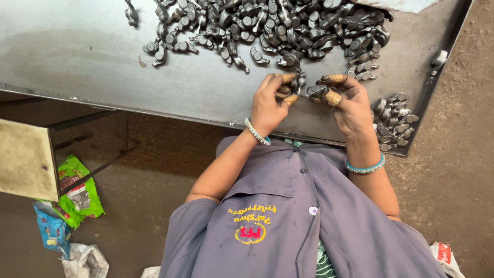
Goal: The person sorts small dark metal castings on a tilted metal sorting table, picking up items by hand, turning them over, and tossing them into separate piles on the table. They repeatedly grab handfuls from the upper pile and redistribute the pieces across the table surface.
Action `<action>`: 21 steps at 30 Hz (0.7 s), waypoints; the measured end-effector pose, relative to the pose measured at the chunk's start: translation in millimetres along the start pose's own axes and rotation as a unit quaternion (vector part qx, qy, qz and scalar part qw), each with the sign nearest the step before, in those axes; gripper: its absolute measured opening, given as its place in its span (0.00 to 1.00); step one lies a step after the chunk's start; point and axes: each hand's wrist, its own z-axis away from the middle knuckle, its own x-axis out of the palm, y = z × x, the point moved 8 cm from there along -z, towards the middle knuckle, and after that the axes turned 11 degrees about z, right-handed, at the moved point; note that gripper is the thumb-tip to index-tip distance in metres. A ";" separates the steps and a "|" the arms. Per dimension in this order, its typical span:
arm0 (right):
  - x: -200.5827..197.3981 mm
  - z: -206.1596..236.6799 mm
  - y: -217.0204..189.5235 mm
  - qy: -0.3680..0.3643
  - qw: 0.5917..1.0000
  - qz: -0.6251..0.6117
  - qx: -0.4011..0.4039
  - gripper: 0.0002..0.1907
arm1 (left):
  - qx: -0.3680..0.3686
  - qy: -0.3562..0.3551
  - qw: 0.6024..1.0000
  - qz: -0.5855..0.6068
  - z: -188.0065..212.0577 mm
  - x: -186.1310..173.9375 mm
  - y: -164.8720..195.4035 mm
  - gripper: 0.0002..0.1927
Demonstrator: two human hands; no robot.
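1. Both hands are closed on small grey metal parts. Left hand [268, 105] pinches one small metal part [297, 83] between its fingertips. Right hand [349, 103] grips another metal part [315, 91] with thumb and fingers.

2. From the head camera, the two held parts are just beside each other, almost touching, in the gap between the hands. I cannot tell if they really touch.

3. Some fingertips [333, 97] wear brown tape or small caps. One is on the right hand, and more are on the left.

4. Left hand's part points up and away from the body, toward the big pile. Right hand's part lies more sideways, pointing toward the left hand.

5. A big pile of parts [272, 25] lies on the grey metal table [92, 56], straight ahead of both hands and a little farther from the body. The nearest loose pieces sit just past the fingertips. Both hands are about the same way off from it.

6. A small heap of parts [393, 121] sits by the table's corner, just beside the right hand. It is much nearer to that hand than to the left one.

7. Each wrist wears a blue-green bangle [365, 168]. The person wears a grey work shirt [288, 216].

8. On the dirt floor, well apart from the hands, lie green and blue wrappers [77, 190].
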 end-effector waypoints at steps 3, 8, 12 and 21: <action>-2.4 4.4 0.9 -0.003 1.000 0.007 0.008 0.15 | 0.080 0.008 0.997 -0.007 4.5 2.3 22.8 0.24; -4.0 9.2 8.1 -0.005 0.999 0.029 0.042 0.17 | -0.026 -0.043 0.986 0.158 7.6 18.1 2.2 0.16; -1.5 11.7 10.5 -0.019 0.999 0.021 0.042 0.17 | -0.063 -0.039 0.975 0.211 9.6 21.1 -17.5 0.12; 1.0 11.5 9.8 -0.036 0.999 0.021 0.031 0.19 | -0.035 -0.024 0.981 0.190 12.5 16.7 -17.8 0.13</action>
